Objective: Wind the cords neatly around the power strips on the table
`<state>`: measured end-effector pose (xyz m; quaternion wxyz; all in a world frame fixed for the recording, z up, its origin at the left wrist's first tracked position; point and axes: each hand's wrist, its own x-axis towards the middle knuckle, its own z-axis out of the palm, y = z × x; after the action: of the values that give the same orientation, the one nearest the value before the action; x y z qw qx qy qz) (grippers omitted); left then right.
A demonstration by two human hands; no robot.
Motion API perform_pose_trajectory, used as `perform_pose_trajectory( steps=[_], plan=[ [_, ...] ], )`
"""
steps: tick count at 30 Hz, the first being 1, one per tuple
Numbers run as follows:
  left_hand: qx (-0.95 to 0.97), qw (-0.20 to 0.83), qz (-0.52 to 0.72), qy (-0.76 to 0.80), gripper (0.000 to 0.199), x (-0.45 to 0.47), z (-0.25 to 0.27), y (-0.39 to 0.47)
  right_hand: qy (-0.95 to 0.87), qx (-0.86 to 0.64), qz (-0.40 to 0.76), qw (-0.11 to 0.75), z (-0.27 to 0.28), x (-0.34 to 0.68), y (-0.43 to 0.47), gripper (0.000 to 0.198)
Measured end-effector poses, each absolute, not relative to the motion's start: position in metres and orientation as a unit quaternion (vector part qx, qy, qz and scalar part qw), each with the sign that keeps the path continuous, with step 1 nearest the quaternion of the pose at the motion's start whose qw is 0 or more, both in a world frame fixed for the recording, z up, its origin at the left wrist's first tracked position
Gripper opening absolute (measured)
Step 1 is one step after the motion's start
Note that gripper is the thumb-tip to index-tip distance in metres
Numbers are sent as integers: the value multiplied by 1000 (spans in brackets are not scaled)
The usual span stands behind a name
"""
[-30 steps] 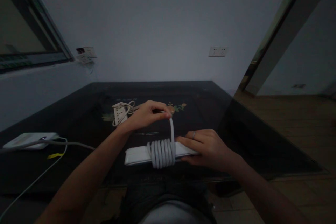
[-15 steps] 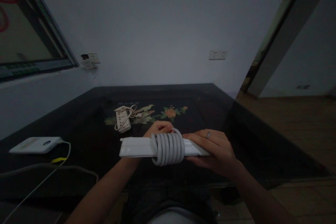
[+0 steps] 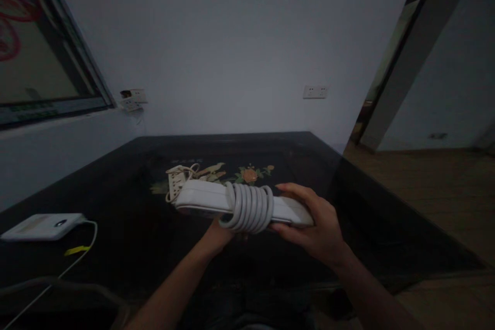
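A long white power strip (image 3: 204,194) is held in the air above the dark table, its left end turned slightly toward me. Its thick grey cord (image 3: 251,208) is wound round its middle in several close turns. At the right end, my right hand (image 3: 315,221) grips the strip, fingers over the top and thumb along the near lower side. My left hand (image 3: 219,233) is below and behind the wound cord. Its fingers are hidden by the strip and cord, so their hold does not show.
On the black table (image 3: 127,175), a second power strip (image 3: 176,179) with a thin cord lies behind the held one. A white device (image 3: 44,228) with a cable lies at the left, near a yellow tag (image 3: 76,250). A wall socket (image 3: 315,92) is at the back.
The strip has tilted, showing more of its upper face. My left hand has moved from behind the coil to underneath it. My right hand has shifted its grip at the right end.
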<state>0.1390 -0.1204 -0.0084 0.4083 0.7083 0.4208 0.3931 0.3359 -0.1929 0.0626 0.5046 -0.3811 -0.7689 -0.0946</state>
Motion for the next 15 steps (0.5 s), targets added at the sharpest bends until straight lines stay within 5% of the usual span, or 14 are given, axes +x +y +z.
perform_pose_trajectory(
  steps=[15],
  plan=[
    [615, 506, 488, 358, 35, 145, 2, -132, -713, -427, 2, 556, 50, 347, -179, 45]
  ],
)
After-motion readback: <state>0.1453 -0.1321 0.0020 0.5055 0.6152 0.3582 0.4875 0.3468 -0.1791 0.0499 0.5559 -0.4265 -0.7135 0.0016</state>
